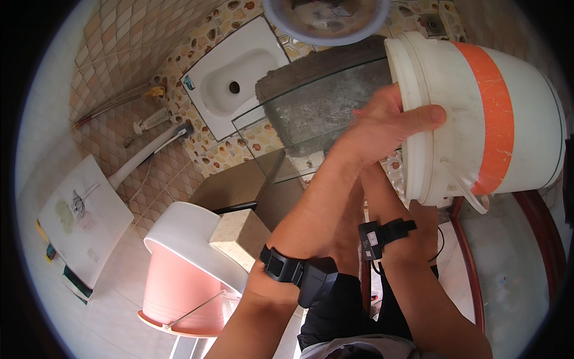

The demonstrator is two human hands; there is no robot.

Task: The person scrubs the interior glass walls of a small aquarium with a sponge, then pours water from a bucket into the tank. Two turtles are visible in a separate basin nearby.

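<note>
A large white plastic bucket with an orange band is tipped on its side, its mouth facing left. My left hand is closed on the bucket's rim, with the thumb along the outside and the fingers inside the mouth. The wire-like white handle hangs below the rim. My right forearm passes up behind my left wrist, and the right hand is hidden there. Under my hands lies clear glass with straight edges, a pane or part of a tank; I cannot tell which.
A white squat toilet is set in the pebble-patterned floor, beside a grey cement patch. A round basin stands at the far side. At left are an upturned pink bucket, a white basin, a stone-coloured block and a brush.
</note>
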